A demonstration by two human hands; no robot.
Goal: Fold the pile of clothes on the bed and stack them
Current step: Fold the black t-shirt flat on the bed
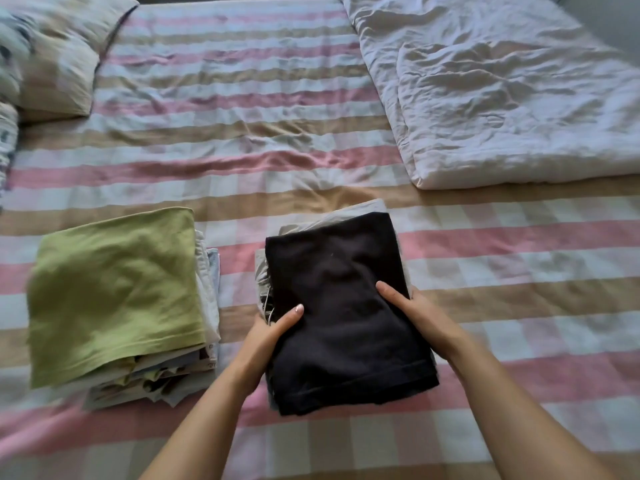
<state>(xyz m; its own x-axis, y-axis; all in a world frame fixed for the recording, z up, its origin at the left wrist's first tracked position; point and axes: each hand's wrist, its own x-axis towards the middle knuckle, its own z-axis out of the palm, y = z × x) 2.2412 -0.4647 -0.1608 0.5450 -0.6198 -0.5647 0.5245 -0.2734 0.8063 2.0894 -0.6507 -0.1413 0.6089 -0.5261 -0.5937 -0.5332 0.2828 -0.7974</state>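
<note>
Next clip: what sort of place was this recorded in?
Probably a home bedroom: a striped bed sheet covers the whole work surface, a pillow lies at far left, and a crumpled white duvet at far right.

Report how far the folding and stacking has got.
Done: a stack of folded clothes topped by a green garment lies at the left. In hand: the left hand and right hand grip the sides of a folded black garment lying on folded grey pieces. Left: no unfolded clothes show on the striped sheet, so probably only placing this stack remains.
</note>
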